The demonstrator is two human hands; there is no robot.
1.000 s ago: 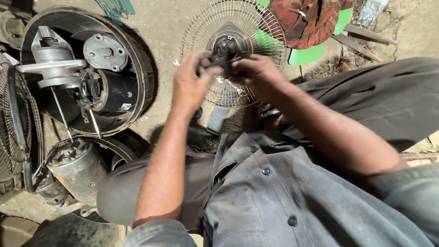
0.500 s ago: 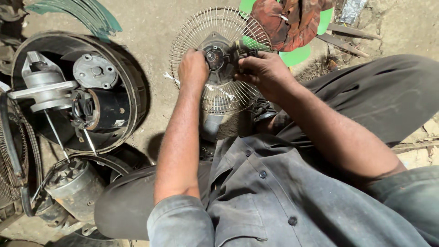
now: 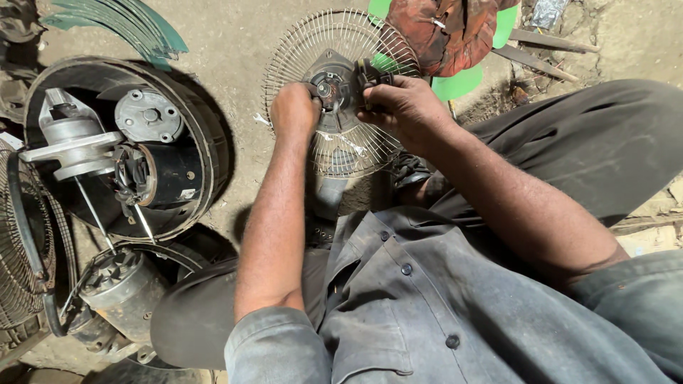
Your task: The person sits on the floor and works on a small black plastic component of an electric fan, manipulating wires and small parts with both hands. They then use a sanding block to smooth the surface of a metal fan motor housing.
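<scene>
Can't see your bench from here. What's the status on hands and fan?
Left hand grips fan hub. Right hand pinches dark part at wire guard. Nothing blocking.

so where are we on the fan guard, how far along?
Looks done: the wire guard is bare, with no blades on it; green blades lie apart. In hand: the left hand and right hand both work at the dark hub, fingers closed on small parts there. Left: loose motors lie unassembled nearby.
</scene>
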